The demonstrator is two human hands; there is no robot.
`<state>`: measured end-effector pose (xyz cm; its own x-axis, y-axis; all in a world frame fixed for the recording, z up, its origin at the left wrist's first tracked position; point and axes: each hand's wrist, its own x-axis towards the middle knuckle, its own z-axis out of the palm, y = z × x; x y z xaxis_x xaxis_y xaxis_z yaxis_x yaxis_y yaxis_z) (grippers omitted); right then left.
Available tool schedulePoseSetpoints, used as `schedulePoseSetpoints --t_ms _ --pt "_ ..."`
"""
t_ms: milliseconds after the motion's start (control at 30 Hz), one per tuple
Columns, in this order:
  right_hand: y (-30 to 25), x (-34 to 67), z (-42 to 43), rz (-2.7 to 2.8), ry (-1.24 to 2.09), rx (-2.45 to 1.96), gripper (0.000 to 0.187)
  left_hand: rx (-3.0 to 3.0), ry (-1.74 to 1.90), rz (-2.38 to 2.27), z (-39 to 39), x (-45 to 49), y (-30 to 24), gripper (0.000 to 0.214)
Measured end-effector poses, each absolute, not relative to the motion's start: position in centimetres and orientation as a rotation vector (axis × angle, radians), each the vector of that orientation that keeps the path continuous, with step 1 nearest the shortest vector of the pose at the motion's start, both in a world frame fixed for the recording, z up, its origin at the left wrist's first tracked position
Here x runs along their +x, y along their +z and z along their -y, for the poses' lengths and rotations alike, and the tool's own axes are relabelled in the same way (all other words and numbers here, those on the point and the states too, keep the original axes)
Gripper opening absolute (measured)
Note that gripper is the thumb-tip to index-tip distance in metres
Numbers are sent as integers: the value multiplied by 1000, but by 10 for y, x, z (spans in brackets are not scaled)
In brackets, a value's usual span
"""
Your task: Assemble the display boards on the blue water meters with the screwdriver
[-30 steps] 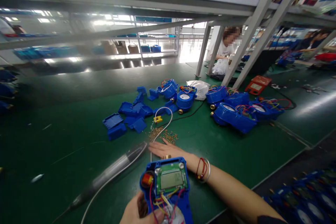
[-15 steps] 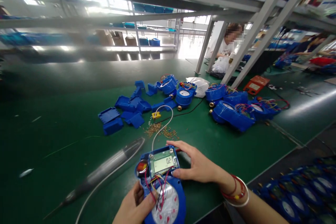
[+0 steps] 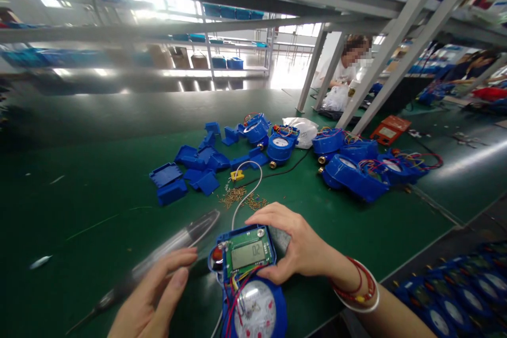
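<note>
A blue water meter (image 3: 277, 301) with an uncovered circuit board and a small display (image 3: 248, 255) reading about 0.2 lies at the bottom centre. Coloured wires cross from the board to its round dial. My right hand (image 3: 301, 243) grips the meter's upper right side, thumb near the board and fingers along the far edge. Left of the meter, my left hand (image 3: 158, 290) is free of it, fingers apart and holding nothing. It hovers by a clear-bodied electric screwdriver (image 3: 168, 248) on the green table. A white cable (image 3: 259, 179) loops up behind the meter.
Beyond the meter lie a pile of brass screws (image 3: 235, 196), a yellow piece (image 3: 237, 175) and loose blue covers (image 3: 198, 161). More blue meters (image 3: 352, 174) stand at right, near an orange box (image 3: 391, 129). Rows of meters (image 3: 455, 296) sit lower right. A person (image 3: 343, 63) works behind the shelf posts.
My left hand has let go of the meter and moved left toward the screwdriver. My right hand has closed further round the meter's upper right side.
</note>
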<state>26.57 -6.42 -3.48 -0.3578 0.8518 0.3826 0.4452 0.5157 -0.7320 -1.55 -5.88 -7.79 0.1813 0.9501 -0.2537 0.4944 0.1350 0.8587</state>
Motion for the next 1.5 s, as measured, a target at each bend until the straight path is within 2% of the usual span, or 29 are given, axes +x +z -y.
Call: schedulePoseSetpoints --t_ms 100,333,500,567,633,733,800,833,900,1000,1033,1067,1200,1300,1367,1500 --pt "-26 263 67 2076 431 -990 59 1605 725 -1575 55 -4 -60 35" --pt "-11 260 82 2166 -253 -932 37 1763 658 -1305 58 31 -40 31" --pt "-21 256 88 2130 -341 -908 37 1680 600 -1189 61 39 -34 26" --pt "-26 252 91 2083 -271 -939 38 1510 610 -1185 63 40 -32 27" --pt "-29 249 95 2012 -55 -1057 53 1319 637 -1167 64 40 -30 30" --pt "-32 243 103 1829 567 -1203 90 1176 693 -1161 66 39 -29 35" --pt "-34 237 107 1613 933 -1175 101 1193 715 -1159 67 39 -28 34" --pt "-34 233 107 1502 1040 -1151 102 1204 725 -1154 68 39 -27 34" --pt "-32 226 106 1343 1121 -1145 84 1197 740 -1122 69 40 -25 32" --pt "-26 215 101 1268 1052 -1201 25 1100 684 -1001 69 42 -21 28" --pt "-24 213 99 1251 1019 -1210 13 1066 651 -957 69 42 -19 28" --pt "-22 211 98 1234 997 -1211 8 1034 619 -920 69 42 -19 28" --pt "-17 206 94 1211 927 -1200 7 853 575 -858 69 38 -19 23" --pt "-19 202 92 1228 867 -1250 8 802 642 -900 70 35 -21 30" --pt "-21 201 90 1212 872 -1298 10 839 670 -962 70 36 -23 35" --pt "-25 201 88 1212 937 -1313 15 867 662 -987 69 38 -23 33"
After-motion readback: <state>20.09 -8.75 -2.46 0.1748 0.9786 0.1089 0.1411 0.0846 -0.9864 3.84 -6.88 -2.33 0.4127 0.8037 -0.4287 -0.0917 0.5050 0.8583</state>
